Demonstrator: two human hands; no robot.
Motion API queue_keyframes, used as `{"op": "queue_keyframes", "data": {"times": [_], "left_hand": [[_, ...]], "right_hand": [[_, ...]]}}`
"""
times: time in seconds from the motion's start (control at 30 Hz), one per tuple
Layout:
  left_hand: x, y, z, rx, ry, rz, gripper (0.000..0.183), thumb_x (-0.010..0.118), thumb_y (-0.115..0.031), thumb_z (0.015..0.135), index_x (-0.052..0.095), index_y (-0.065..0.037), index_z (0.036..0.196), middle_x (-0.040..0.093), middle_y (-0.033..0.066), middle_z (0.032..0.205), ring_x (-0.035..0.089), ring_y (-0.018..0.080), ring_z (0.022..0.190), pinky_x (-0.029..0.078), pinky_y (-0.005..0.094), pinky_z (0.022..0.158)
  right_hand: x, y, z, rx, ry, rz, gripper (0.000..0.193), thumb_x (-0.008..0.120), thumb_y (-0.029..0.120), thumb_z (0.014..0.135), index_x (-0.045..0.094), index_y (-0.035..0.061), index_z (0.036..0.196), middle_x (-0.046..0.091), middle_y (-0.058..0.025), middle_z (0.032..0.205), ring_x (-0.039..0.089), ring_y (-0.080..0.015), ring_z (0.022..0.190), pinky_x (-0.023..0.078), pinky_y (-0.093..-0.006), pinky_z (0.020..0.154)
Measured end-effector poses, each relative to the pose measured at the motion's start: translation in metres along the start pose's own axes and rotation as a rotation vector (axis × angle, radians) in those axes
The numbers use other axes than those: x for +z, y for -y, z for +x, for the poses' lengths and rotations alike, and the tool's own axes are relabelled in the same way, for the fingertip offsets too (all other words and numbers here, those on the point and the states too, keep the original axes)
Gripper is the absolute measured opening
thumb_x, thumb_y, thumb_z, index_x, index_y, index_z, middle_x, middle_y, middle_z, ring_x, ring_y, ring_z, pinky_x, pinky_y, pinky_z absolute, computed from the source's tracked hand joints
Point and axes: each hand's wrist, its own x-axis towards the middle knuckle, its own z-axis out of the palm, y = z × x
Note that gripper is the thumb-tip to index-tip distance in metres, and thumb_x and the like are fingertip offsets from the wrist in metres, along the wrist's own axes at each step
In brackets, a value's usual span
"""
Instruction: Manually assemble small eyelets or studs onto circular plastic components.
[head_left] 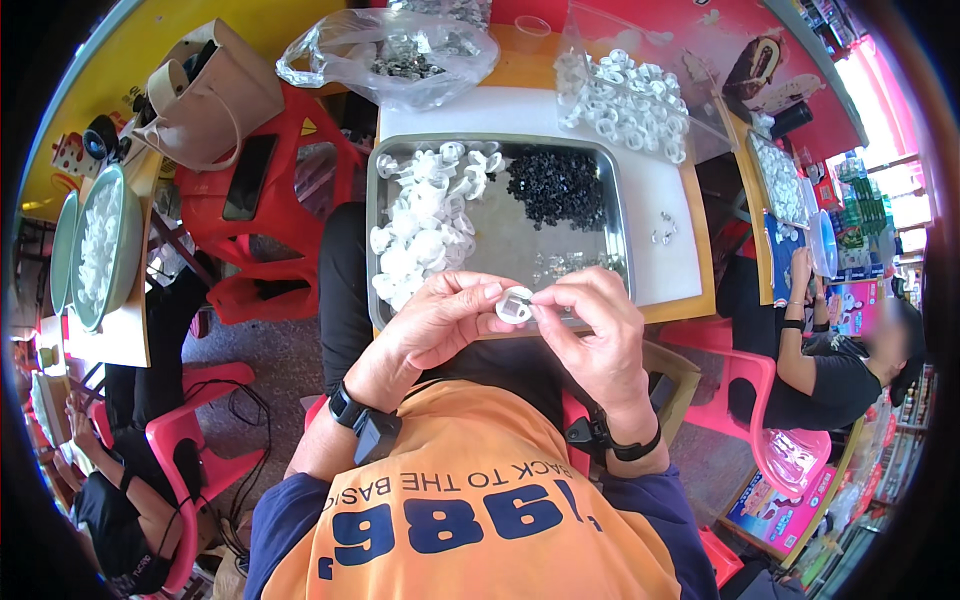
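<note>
Above the near edge of a metal tray (495, 240), my left hand (440, 315) pinches a small round white plastic part (513, 307) between thumb and fingers. A grey square shows in the middle of that part. My right hand (600, 325) has thumb and forefinger closed at the part's right edge; anything between those fingertips is too small to make out. Inside the tray, a heap of white ring-shaped plastic parts (425, 220) fills the left side. Small black pieces (558, 188) are piled at the far right, and small clear pieces (580, 265) lie at the near right.
Behind the tray stand a plastic bag (390, 70) of dark pieces and a clear box (640, 100) of white parts. Red stools (290, 190) hold a bag (205, 100) and a phone (250, 177) at left. People sit at both sides, including one person (830, 360) at right.
</note>
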Motion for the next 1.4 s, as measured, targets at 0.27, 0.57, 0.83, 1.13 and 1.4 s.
{"op": "queue_keyframes", "data": {"times": [0.27, 0.57, 0.83, 1.13, 1.4], "left_hand": [[0.005, -0.001, -0.001, 0.02, -0.027, 0.049, 0.03, 0.063, -0.018, 0.093, 0.064, 0.005, 0.112, 0.068, 0.0129, 0.104, 0.067, 0.0189, 0.094, 0.054, 0.0346, 0.088], [0.009, 0.001, 0.003, 0.156, -0.101, 0.352, 0.021, 0.07, -0.015, 0.088, 0.071, 0.002, 0.101, 0.069, 0.009, 0.098, 0.064, 0.0137, 0.088, 0.053, 0.027, 0.079], [0.0, 0.005, 0.005, 0.106, -0.145, 0.239, 0.024, 0.069, -0.017, 0.09, 0.07, 0.003, 0.102, 0.069, 0.0095, 0.096, 0.064, 0.0136, 0.087, 0.053, 0.0267, 0.078], [-0.001, 0.003, 0.005, 0.083, -0.121, 0.255, 0.023, 0.067, -0.016, 0.09, 0.069, 0.004, 0.103, 0.07, 0.0107, 0.095, 0.065, 0.0155, 0.087, 0.054, 0.0273, 0.078], [0.01, 0.003, 0.006, 0.113, -0.161, 0.184, 0.02, 0.064, -0.01, 0.092, 0.068, 0.003, 0.107, 0.068, 0.0117, 0.103, 0.065, 0.0144, 0.093, 0.056, 0.0272, 0.081]], "right_hand": [[0.002, -0.003, 0.004, -0.229, 0.002, -0.201, 0.022, 0.075, 0.001, 0.068, 0.063, 0.0083, 0.085, 0.057, -0.0024, 0.078, 0.058, -0.0207, 0.073, 0.043, -0.036, 0.073], [0.009, -0.008, -0.003, -0.31, 0.002, -0.309, 0.023, 0.072, -0.002, 0.07, 0.061, 0.0057, 0.088, 0.057, -0.0043, 0.082, 0.058, -0.021, 0.073, 0.043, -0.0371, 0.075], [0.017, -0.015, -0.001, -0.224, -0.002, -0.175, 0.019, 0.072, -0.005, 0.072, 0.062, 0.004, 0.087, 0.061, -0.007, 0.082, 0.059, -0.0253, 0.074, 0.045, -0.0357, 0.07], [0.015, -0.012, -0.003, 0.026, 0.033, 0.034, 0.02, 0.072, -0.004, 0.076, 0.063, 0.0011, 0.094, 0.061, -0.0085, 0.087, 0.061, -0.0214, 0.076, 0.049, -0.0309, 0.067], [0.018, -0.018, -0.011, 0.428, 0.039, 0.415, 0.012, 0.069, 0.002, 0.085, 0.065, -0.0009, 0.096, 0.062, -0.0055, 0.088, 0.062, -0.0086, 0.073, 0.05, -0.0225, 0.063]]}}
